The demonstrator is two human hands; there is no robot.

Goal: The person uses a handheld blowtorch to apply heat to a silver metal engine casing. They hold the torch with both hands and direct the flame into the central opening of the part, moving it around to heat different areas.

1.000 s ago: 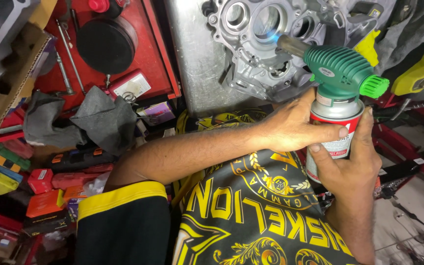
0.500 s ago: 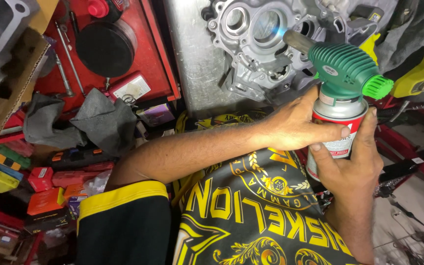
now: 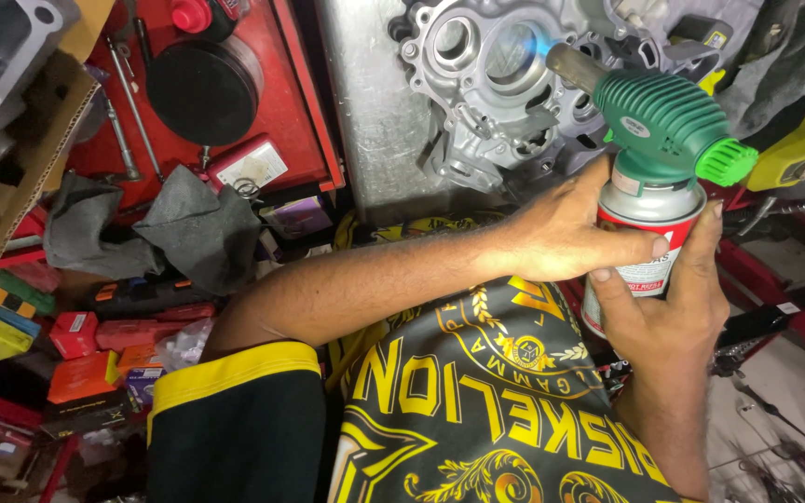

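Gas canister (image 3: 647,244) clamped by both hands: right hand (image 3: 668,312) wraps it from below, left hand (image 3: 566,233) fingers (image 3: 628,248) across its front. Green torch head (image 3: 668,121) sits just above the fingers; beyond it the blue flame (image 3: 535,45) plays on the aluminium engine casing (image 3: 477,84).

A cluttered workshop under bright, even light. A red metal tray (image 3: 295,102) at the top holds a black round lid (image 3: 202,88) and long steel tools (image 3: 128,102). Beside it lies a scuffed bare metal sheet (image 3: 370,121). Grey rags (image 3: 179,228) sprawl below the tray, with small red and orange boxes (image 3: 81,359) at lower left and a cardboard flap (image 3: 34,163) on the left edge.
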